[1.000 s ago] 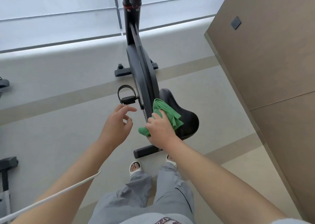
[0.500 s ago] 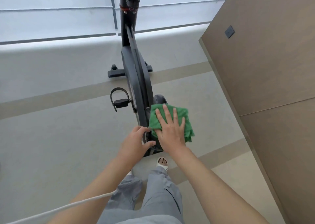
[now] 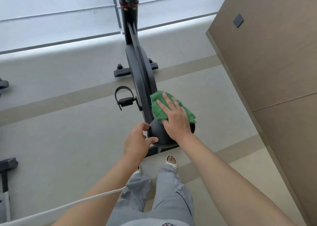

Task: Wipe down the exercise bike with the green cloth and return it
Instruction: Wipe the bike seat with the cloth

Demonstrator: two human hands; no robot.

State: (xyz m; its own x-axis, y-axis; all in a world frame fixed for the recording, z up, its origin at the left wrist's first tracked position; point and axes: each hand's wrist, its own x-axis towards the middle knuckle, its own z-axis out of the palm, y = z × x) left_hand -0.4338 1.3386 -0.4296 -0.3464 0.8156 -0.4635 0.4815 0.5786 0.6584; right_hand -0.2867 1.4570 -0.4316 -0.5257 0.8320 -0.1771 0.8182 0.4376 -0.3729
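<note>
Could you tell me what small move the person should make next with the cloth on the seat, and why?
Probably slide the right hand and cloth back toward the body. The cloth lies flat under straight fingers on the front of the seat, whose rear part is bare and apparently unwiped. The left hand holds the seat's left edge, which should steady it.

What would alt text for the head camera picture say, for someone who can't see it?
Seen from above, a person's right hand presses a green cloth flat on the black saddle of an exercise bike, while the left hand grips the saddle's left edge. Grey floor lies around.
</note>
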